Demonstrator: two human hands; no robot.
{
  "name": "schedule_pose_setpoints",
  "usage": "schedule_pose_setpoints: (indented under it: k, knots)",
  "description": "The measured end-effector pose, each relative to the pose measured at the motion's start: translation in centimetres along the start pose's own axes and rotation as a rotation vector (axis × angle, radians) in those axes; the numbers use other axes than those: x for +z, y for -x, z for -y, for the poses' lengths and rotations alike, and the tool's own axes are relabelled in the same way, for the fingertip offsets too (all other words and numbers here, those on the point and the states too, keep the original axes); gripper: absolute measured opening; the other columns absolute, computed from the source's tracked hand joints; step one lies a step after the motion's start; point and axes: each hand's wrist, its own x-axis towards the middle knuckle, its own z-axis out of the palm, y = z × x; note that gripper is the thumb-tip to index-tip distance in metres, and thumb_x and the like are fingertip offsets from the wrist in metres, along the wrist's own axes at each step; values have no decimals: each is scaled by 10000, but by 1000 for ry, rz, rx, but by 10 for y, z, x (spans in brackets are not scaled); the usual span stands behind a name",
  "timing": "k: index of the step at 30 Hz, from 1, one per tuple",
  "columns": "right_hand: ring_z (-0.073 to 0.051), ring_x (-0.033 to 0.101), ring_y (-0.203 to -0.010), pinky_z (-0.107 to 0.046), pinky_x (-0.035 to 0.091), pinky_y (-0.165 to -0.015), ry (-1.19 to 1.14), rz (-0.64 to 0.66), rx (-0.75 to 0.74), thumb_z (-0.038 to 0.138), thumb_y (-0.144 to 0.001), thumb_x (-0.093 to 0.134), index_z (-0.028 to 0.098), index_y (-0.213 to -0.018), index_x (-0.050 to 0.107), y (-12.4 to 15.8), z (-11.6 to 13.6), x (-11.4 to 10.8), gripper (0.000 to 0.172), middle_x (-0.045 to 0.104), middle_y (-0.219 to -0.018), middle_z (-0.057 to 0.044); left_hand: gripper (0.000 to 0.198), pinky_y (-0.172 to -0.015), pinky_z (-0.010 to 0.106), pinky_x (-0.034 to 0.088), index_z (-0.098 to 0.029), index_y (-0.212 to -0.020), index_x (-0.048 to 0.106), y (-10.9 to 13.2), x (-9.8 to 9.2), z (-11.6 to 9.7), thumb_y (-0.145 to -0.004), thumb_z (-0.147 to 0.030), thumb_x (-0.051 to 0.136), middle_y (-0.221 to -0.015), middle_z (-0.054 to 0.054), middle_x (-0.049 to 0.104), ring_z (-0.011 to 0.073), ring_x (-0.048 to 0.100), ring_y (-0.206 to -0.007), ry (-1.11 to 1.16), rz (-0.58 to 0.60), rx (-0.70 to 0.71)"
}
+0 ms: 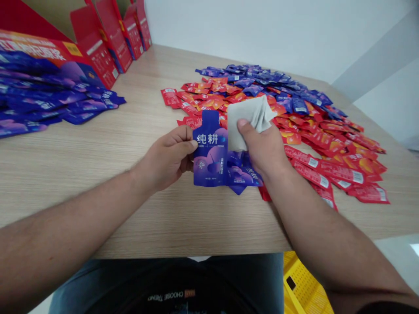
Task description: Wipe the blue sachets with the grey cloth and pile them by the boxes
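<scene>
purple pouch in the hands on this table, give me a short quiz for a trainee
1. Which hand grips the purple pouch, left or right?
2. True or false: the right hand holds a grey cloth.
3. Fill the gap: the sachets spread on the wood-grain table are red and ____.

Key: 1. left 2. true 3. purple

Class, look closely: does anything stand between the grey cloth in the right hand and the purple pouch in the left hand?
Nothing visible does. The grey cloth in the right hand sits right at the edge of the purple pouch held by the left hand.
</scene>
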Motion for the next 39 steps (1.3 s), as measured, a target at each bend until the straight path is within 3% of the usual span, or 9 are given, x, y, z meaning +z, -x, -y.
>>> schedule_pose_setpoints:
  k: [3, 7, 11, 17, 22, 26, 32, 37, 39]
  knots:
    - [-255, 754, -890, -423, 633, -791, -355, 100, 229, 579, -833, 723, 233, -1112, 657, 6, -3, 9, 449, 777, -983, -33, 99, -522, 223, 518, -191, -818, 532, -4, -2, -2, -840, -133, 609, -700, -15, 606, 98, 568, -527, 74, -8, 18]
    - [-258, 765, -898, -434, 649, -790, -471, 318, 239, 613, -803, 767, 258, -1116, 669, 24, 4, 21, 483, 785, -992, -31, 93, -506, 213, 516, -194, -839, 532, -9, 0, 0, -894, -146, 590, -679, -23, 594, 95, 563, -518, 123, -112, -28]
    - [-259, 751, -991, -456, 634, -885, -240, 343, 88, 639, -850, 722, 260, -1107, 678, 34, 12, 23, 460, 785, -1060, -40, 67, -514, 216, 511, -200, -898, 562, -6, 5, 10, -904, -186, 627, -690, -28, 609, 98, 560, -534, 61, -122, -76]
    - [-247, 740, -978, -433, 614, -883, 33, 333, -143, 533, -937, 656, 256, -1059, 686, 38, 21, 22, 304, 777, -1049, -36, 287, -529, 209, 463, -212, -921, 604, -4, 8, 19, -749, -237, 832, -679, -52, 600, 93, 544, -550, -101, -183, 43]
    - [-242, 732, -961, -426, 606, -875, 163, 252, -255, 466, -970, 620, 263, -1086, 673, 37, 23, 20, 240, 774, -1037, -32, 198, -551, 243, 479, -192, -835, 613, 0, 6, 12, -873, -372, 687, -675, -13, 595, 122, 555, -584, -104, -117, 110]
    - [-245, 723, -969, -422, 596, -869, 264, 206, -325, 468, -975, 604, 259, -1080, 665, 35, 23, 18, 241, 770, -1038, -38, 125, -566, 235, 453, -189, -848, 624, 1, -1, 12, -852, -292, 695, -700, -19, 594, 111, 525, -603, -302, -90, 217]
    - [-220, 698, -885, -359, 573, -802, 417, 396, -437, 412, -911, 672, 232, -983, 667, 34, 30, 13, 194, 748, -963, -45, 143, -542, 231, 399, -193, -808, 597, -6, -9, 18, -849, -282, 701, -697, -22, 595, 110, 483, -595, -413, -135, 238]
    - [-267, 690, -952, -413, 561, -843, 467, 203, -351, 433, -937, 644, 234, -1044, 671, 27, 29, 6, 228, 744, -1020, -76, 137, -542, 232, 381, -197, -792, 584, -3, -5, 15, -842, -258, 696, -693, -19, 574, 116, 480, -600, -401, -110, 218]
    - [-275, 685, -946, -420, 557, -838, 488, 213, -338, 456, -937, 639, 240, -1049, 677, 24, 29, 4, 247, 740, -1014, -79, 131, -543, 231, 365, -194, -769, 588, -1, -3, 12, -828, -232, 698, -692, -15, 573, 117, 479, -608, -432, -104, 200]
